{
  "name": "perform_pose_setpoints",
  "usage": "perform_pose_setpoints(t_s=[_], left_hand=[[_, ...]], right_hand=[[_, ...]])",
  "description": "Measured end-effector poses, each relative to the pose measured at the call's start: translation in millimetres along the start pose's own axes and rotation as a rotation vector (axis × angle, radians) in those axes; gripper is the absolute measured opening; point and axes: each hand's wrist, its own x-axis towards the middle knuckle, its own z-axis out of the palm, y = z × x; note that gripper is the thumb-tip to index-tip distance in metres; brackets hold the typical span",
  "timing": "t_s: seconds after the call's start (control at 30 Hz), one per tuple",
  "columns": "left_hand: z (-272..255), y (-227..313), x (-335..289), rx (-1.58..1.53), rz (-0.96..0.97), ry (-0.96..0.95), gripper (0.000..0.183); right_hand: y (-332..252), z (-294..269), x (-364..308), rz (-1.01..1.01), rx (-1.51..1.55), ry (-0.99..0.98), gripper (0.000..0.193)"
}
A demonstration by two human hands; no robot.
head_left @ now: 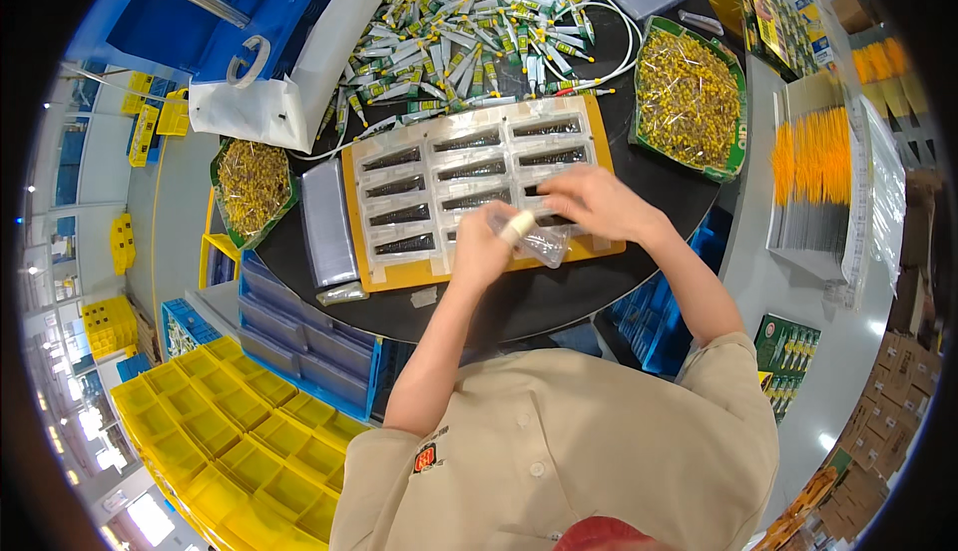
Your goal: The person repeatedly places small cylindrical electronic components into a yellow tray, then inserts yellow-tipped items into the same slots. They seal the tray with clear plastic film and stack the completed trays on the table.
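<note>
Left hand (486, 242), a pale wrap on one digit, has its fingers pinched on a crumpled-looking clear plastic piece (545, 244), which sits above the lower right part of a flat orange-yellow board (414, 276). Right hand (604, 204) reaches in from the right, fingers bent downward over the board's right column; tips partly hidden, can't tell if they grip anything. Board carries clear plastic moulded pockets in three columns, taped along the edges, with dark tapered inserts (552, 156) lying in them; several lower-right ones covered by the hands. Board lies on a black round-edged table (479, 323). Beyond it, big loose heap of small white-and-green tubes with yellow caps (449, 52), and a thin white looped cord (627, 27) at the heap's right. Green-rimmed box of small yellow-headed pieces (689, 92) upper right; smaller green-sided box of similar pieces (251, 187) left. Stack of clear flat plastic sheets (327, 222) just beside the board's left edge. Lower left, off the table: yellow compartmented trays (210, 421) beside blue crates (299, 301).
</note>
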Motion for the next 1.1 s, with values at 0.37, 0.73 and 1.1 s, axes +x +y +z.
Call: perform_pose_setpoints(t_s=[0.37,0.73,1.1], left_hand=[[-107.5,-0.6,-57.7,0.093,0.449,0.213,0.019],[-296.3,-137.3,-5.2,0.884,0.217,0.856,0.030],[-72.1,-36.4,-74.5,0.022,0.524,0.041,0.026]], right_hand=[[-2.0,8.3,-7.1,-0.184,-0.658,0.305,0.030],[-33.0,110.9,34.2,-0.334,-0.606,0.295,0.022],[-108.7,90.6,-6.5,-0.284,-0.251,0.150,0.020]])
